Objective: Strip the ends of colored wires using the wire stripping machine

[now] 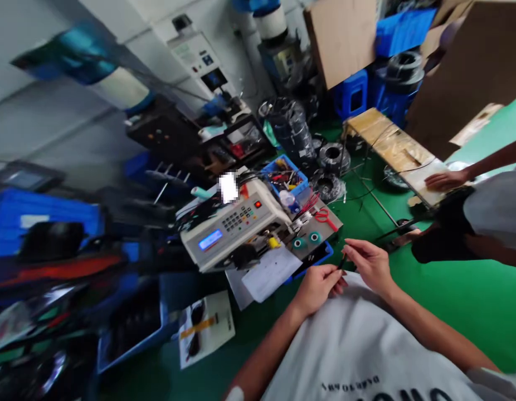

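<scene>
My left hand (pixel 319 287) and my right hand (pixel 370 266) are close together in front of my shirt. Between them is a thin black cable piece (pixel 342 260), pinched by the fingers of both hands; its far end looks orange, though it is too small to make out well. Just beyond my hands stands a beige machine (pixel 237 220) with a keypad and a lit blue display. Red-handled scissors (pixel 328 220) and two green rollers (pixel 314 238) are at its right side. White paper sheets (pixel 271 274) lie at its front.
A blue bin of tools (pixel 285 177) sits behind the machine. Wrapped black cable coils (pixel 334 157) stand on the green floor (pixel 462 301). To the right, another person's hand (pixel 446 180) rests on a wooden bench (pixel 394 145). Blue crates (pixel 132 328) are at left.
</scene>
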Demonstrator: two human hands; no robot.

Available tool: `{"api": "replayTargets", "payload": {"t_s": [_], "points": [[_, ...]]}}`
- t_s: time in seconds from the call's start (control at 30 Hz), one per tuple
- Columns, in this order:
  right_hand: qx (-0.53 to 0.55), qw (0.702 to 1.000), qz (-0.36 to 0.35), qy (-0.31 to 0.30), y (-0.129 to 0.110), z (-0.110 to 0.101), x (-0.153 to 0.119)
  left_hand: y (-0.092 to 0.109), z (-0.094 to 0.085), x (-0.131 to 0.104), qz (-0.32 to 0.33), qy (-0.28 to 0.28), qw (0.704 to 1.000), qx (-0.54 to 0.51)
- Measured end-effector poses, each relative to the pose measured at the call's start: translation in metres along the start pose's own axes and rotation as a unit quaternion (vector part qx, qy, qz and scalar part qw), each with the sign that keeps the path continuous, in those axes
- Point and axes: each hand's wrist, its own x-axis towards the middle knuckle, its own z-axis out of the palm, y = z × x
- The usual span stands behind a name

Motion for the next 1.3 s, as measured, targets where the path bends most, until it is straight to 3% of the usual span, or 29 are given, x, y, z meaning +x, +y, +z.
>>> {"api": "replayTargets", "payload": {"t_s": [0.13,0.23,0.4,0.5,0.8,0.93,1.03,1.13,1.3], "points": [[-0.023,0.999,0.017,-0.020,-0.002,0.004,0.002,-0.007,-0.004,-0.003,-0.013,0.002,1.000,-0.016],[0.019,0.998,0.048,-0.024,-0.002,0.011,0.002,-0.007,-0.007,-0.007,0.004,0.010,1.000,-0.018],[0.043,0.980,0.115,-0.155,-0.001,0.020,0.000,-0.007,-0.012,-0.009,0.032,0.055,0.997,-0.052],[0.044,0.971,0.127,-0.200,0.002,0.022,-0.004,-0.008,-0.014,-0.012,0.043,0.066,0.996,-0.044],[0.066,0.977,0.085,-0.184,0.010,0.022,-0.018,-0.003,-0.011,-0.015,0.078,0.058,0.995,-0.019],[0.060,0.986,0.040,-0.149,0.005,0.018,-0.021,-0.007,-0.012,-0.012,0.087,0.089,0.984,-0.125],[0.004,0.980,0.037,-0.194,0.003,0.014,-0.021,-0.011,-0.015,-0.010,0.098,0.136,0.969,-0.183],[-0.078,0.964,0.019,-0.254,0.005,0.011,-0.021,-0.013,-0.016,-0.008,0.128,0.143,0.976,-0.105],[-0.098,0.964,0.030,-0.246,0.013,0.009,-0.018,-0.018,-0.012,-0.002,0.129,0.162,0.977,-0.052]]}}
